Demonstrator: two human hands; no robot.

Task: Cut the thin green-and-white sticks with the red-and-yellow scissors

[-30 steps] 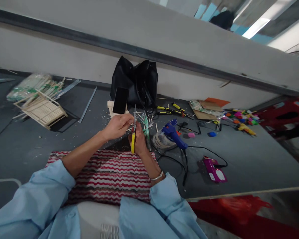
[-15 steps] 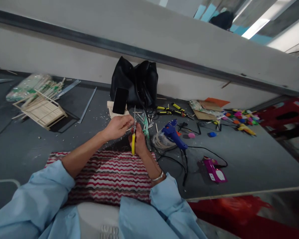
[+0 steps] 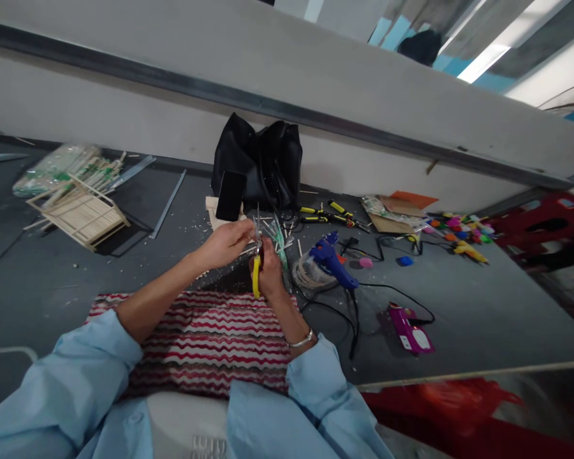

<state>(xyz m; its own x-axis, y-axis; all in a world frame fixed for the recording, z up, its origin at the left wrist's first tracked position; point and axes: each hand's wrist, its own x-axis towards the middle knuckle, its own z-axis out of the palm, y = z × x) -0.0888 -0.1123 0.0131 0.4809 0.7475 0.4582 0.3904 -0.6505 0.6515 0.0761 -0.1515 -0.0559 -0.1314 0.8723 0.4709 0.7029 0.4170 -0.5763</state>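
My right hand (image 3: pixel 271 273) is closed around a pair of yellow-handled scissors (image 3: pixel 256 276), whose blades point away from me. Close beside the blades, my left hand (image 3: pixel 227 244) is pinched shut, and what lies between its fingertips is too small to make out. Below both hands a red-and-white wavy striped cloth (image 3: pixel 210 338) lies at the table's front edge. Green-and-clear plastic wrapping (image 3: pixel 280 239) is just past my right hand, with small pale scraps scattered around.
A blue glue gun (image 3: pixel 335 260) and its cord lie to the right, near a purple box (image 3: pixel 411 330). Behind are a black bag (image 3: pixel 280 159), a phone (image 3: pixel 231 196) and yellow-black pliers (image 3: pixel 323 217). A small stick-built model (image 3: pixel 83 213) stands at left.
The scissors have tilted slightly and their blades look a little further apart. Both hands keep nearly the same place, and the view has shifted slightly.
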